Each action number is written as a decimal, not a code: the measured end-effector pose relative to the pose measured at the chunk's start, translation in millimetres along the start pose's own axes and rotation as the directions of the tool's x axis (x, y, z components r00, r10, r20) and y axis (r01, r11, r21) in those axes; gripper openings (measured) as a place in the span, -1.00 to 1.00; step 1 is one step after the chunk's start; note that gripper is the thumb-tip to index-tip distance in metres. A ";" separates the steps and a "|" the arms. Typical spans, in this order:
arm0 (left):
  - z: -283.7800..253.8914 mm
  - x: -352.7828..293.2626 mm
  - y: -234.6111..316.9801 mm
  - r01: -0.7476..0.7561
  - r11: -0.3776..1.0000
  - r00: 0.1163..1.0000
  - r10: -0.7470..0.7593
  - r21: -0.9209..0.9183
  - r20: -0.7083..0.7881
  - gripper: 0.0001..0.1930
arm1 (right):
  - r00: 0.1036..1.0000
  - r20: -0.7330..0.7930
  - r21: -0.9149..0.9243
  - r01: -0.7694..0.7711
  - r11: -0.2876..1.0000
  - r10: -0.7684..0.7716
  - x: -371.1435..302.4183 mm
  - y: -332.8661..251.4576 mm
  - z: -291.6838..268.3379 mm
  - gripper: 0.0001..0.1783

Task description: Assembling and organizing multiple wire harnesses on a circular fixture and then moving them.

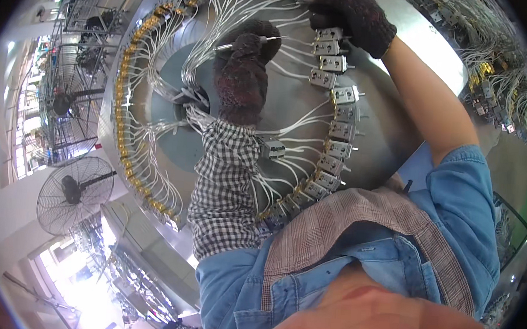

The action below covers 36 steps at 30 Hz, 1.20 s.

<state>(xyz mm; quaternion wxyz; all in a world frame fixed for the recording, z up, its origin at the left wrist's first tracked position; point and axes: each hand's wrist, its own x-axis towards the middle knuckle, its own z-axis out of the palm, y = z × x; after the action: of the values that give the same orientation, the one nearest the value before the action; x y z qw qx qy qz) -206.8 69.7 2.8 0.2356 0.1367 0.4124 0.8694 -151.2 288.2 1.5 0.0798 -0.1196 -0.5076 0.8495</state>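
A dark knitted glove covers my left hand, which reaches over the middle of a large round metal plate. Its fingers are closed round a slim pen-like tool with a thin pointed tip that points right. At the plate's far right edge is my right hand, also gloved, fingers curled down over the ring of parts. What they grip is hidden. Just below it, small silver metal blocks with short pins stand in a row, each joined to white wires that run to the plate's centre.
Gold-coloured terminals line the plate's left rim. A lone grey block lies inside the ring beside my left sleeve. Bundles of wired parts hang at the far right. Caged fans stand on the left.
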 end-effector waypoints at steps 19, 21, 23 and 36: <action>5.8 49.1 -11.6 -0.057 0.995 0.998 0.055 0.084 0.015 -0.68 | 0.997 -0.061 0.378 -0.020 0.926 0.046 -22.1 -25.1 -63.6 -0.63; 8.9 38.8 -15.9 -0.008 0.998 1.000 0.006 0.057 0.028 -0.69 | 0.999 -0.019 0.300 -0.026 0.953 0.034 -27.8 -19.6 -64.7 -0.61; 14.5 28.8 -23.2 0.134 0.990 0.985 -0.128 0.047 -0.112 -0.70 | 0.986 -0.138 0.043 0.100 0.994 -0.094 -39.3 -11.3 -62.4 -0.59; 51.3 -11.4 -47.7 0.049 0.989 0.976 -0.019 0.137 -0.216 -0.57 | 0.981 -0.191 -0.243 -0.024 0.970 -0.023 -46.2 1.0 -50.2 -0.66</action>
<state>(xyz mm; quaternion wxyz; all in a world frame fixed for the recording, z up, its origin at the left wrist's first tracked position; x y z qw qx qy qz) -160.8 123.4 -3.1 0.1943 0.0515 0.4984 0.8434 -92.6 318.1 -16.6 0.1128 -0.2100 -0.5981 0.7651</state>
